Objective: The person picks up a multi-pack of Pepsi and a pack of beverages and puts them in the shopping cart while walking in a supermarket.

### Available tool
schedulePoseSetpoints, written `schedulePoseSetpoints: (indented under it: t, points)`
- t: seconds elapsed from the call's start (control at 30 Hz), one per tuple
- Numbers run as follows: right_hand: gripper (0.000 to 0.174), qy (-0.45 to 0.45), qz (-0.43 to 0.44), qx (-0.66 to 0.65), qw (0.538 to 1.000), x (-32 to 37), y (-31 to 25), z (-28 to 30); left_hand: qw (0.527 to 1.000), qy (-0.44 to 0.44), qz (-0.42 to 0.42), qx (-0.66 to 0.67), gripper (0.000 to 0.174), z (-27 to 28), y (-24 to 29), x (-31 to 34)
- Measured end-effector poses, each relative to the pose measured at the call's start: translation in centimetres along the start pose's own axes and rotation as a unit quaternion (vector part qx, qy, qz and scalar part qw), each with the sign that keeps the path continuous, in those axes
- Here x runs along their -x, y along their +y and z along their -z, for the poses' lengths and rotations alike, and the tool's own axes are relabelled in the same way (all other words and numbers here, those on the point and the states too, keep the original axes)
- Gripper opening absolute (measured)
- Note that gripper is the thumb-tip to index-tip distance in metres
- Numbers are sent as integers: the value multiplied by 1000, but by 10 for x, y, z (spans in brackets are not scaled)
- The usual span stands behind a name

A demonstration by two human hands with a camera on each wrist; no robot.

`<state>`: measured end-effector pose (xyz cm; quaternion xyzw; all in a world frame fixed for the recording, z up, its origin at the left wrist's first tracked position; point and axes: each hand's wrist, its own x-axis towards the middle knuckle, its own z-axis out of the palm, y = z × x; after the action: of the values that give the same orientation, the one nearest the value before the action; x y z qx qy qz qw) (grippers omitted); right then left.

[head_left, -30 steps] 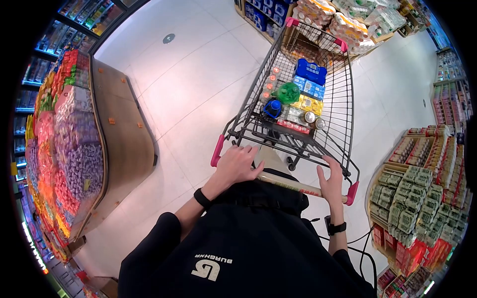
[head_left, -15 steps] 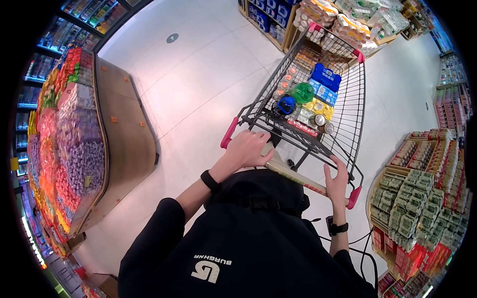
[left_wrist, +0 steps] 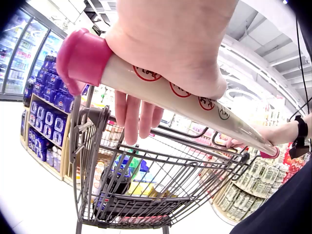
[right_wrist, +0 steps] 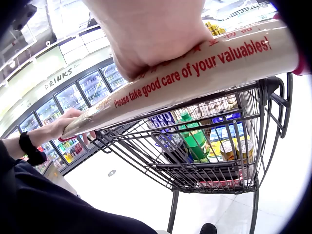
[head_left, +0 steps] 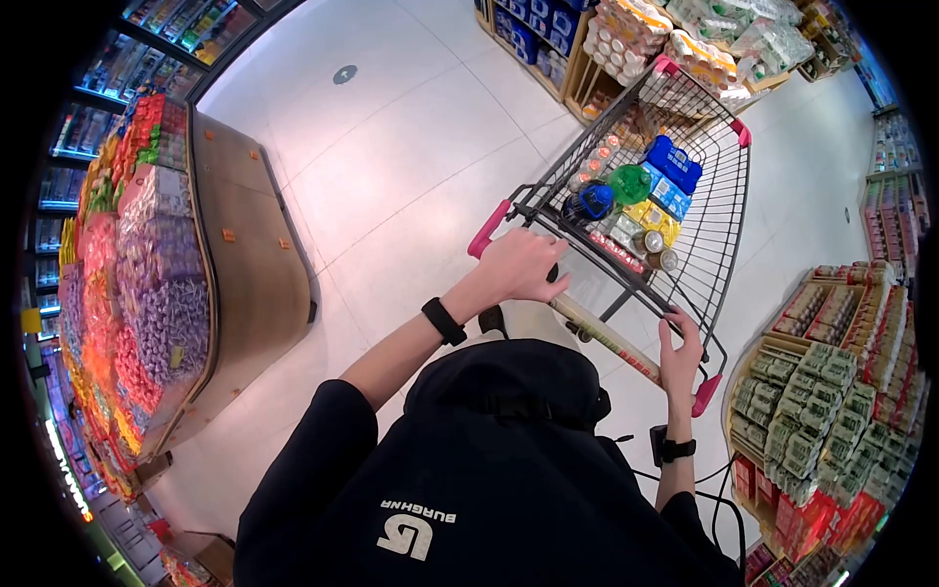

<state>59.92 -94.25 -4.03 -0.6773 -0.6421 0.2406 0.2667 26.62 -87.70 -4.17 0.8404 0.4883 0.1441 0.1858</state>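
A wire shopping cart (head_left: 722, 210) with pink corner pieces stands in front of me. My left hand (head_left: 528, 266) rests palm-down over the left end of its cream handle bar (head_left: 608, 340); the left wrist view shows the fingers (left_wrist: 131, 119) hanging loosely past the bar. Near the other end, the palm of my right hand (head_left: 681, 357) presses on the bar, fingers loosely extended forward and thumb apart. In the basket are a green bottle (head_left: 629, 184), a dark bottle with a blue top (head_left: 591, 202), a blue pack (head_left: 673, 162), yellow packs (head_left: 653, 221) and cans (head_left: 661, 250).
On the left stands a wood-sided bin (head_left: 249, 225) heaped with wrapped sweets (head_left: 161, 313). Stacked can packs (head_left: 807, 382) fill a rounded display at right. Beyond the cart's front are shelves of blue packs (head_left: 536, 41) and wrapped bottles (head_left: 626, 39). Glass-door drinks fridges (right_wrist: 90, 90) line one wall.
The cart has swung rightward in the head view, its front end turning right. My left hand has moved forward and right with the bar; the right hand has shifted slightly right.
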Motion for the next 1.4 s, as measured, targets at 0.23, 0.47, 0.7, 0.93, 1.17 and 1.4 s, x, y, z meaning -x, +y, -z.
schedulePoseSetpoints:
  t: [0.23, 0.47, 0.7, 0.93, 1.17, 1.4]
  points:
    - [18, 84, -28, -9, 996, -6, 0, 6, 1000, -23, -20, 3, 43, -1, -1, -35]
    - [17, 72, -65, 8, 995, -18, -12, -4, 998, -35, -51, 11, 44, 5, -20, -55]
    - [15, 103, -59, 24, 993, -23, -22, -14, 997, -13, -66, 30, 44, 10, -36, -67]
    - [14, 151, -3, 46, 987, -29, -36, -28, 996, -22, -86, 31, 45, 12, -51, -82]
    - [16, 178, -2, 72, 981, -39, -51, -44, 995, -39, -85, 22, 49, 17, -72, -99]
    - [21, 214, -31, 102, 971, -57, -72, -59, 994, -62, -89, 7, 48, 29, -100, -119]
